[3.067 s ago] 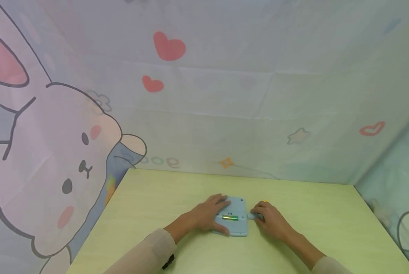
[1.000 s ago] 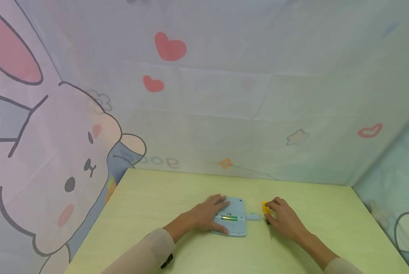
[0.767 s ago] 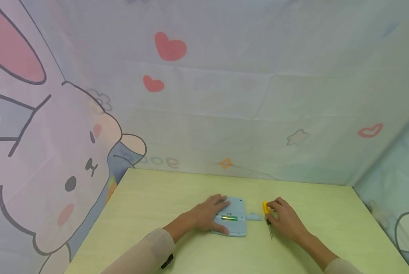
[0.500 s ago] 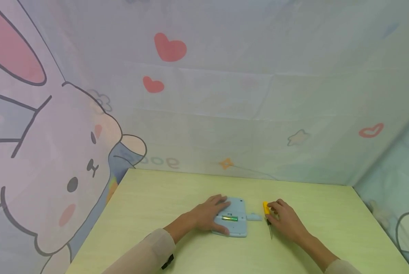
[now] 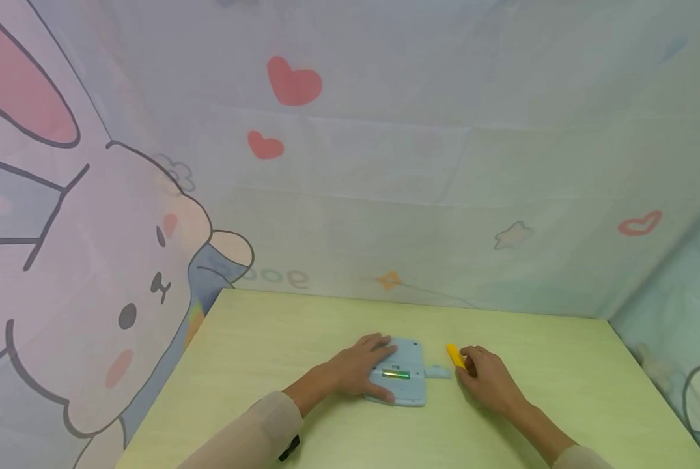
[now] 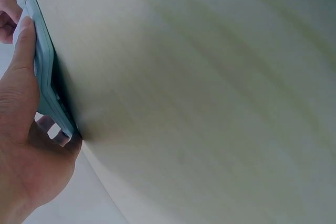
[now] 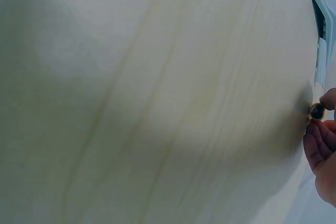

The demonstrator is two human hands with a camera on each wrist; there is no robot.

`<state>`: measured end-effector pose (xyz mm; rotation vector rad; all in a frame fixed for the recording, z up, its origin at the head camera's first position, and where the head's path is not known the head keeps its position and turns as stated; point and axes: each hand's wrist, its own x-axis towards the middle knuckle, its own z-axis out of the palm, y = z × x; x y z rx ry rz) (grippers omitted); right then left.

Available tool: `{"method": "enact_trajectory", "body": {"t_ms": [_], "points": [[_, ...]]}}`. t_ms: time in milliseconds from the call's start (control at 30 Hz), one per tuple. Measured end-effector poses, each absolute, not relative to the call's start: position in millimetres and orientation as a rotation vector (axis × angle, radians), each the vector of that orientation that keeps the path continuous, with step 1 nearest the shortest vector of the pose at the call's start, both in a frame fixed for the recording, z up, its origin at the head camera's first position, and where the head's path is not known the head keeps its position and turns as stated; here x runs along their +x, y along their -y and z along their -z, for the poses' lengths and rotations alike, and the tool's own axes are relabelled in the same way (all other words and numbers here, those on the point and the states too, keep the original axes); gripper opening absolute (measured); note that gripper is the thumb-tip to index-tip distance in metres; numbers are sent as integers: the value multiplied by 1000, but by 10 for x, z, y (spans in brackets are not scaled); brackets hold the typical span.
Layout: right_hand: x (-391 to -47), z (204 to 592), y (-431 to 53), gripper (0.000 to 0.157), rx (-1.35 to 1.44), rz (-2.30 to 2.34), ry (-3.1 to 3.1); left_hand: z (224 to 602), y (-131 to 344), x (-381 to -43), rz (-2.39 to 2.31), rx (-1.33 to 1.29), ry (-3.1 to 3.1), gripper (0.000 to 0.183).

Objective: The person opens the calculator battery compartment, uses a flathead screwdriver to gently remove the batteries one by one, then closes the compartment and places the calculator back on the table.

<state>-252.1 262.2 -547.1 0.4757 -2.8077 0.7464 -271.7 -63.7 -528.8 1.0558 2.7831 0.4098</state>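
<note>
A light-blue flat device (image 5: 407,357) lies back side up on the table, a green-and-gold battery (image 5: 396,374) in its slot. My left hand (image 5: 355,368) grips its left part, thumb near the lower edge and fingers across the upper side. In the left wrist view my thumb lies along the device (image 6: 44,61), other fingers curled at its far edge. Beside the device's right edge is a small light-blue battery cover (image 5: 438,372). My right hand (image 5: 490,378) pinches a screwdriver (image 5: 455,355) by its yellow handle; the hand hides the shaft.
The pale yellow-green table (image 5: 303,326) ends at a printed cloth wall (image 5: 385,163) behind and to the sides. A small black object (image 5: 290,449) shows beside my left sleeve.
My right hand has let go of the battery cover and moved right to the screwdriver. The screwdriver's handle has tilted and its shaft has gone out of sight. My left hand stays on the device.
</note>
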Motion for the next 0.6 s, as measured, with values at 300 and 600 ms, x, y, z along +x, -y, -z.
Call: {"method": "enact_trajectory", "body": {"t_ms": [300, 600], "points": [[-2503, 5380, -2582, 26, 436, -700, 2860, 5313, 624, -2728, -408, 1049, -2789, 106], [-2455, 5237, -2523, 24, 458, -599, 2952, 5290, 636, -2722, -414, 1061, -2787, 105]]}}
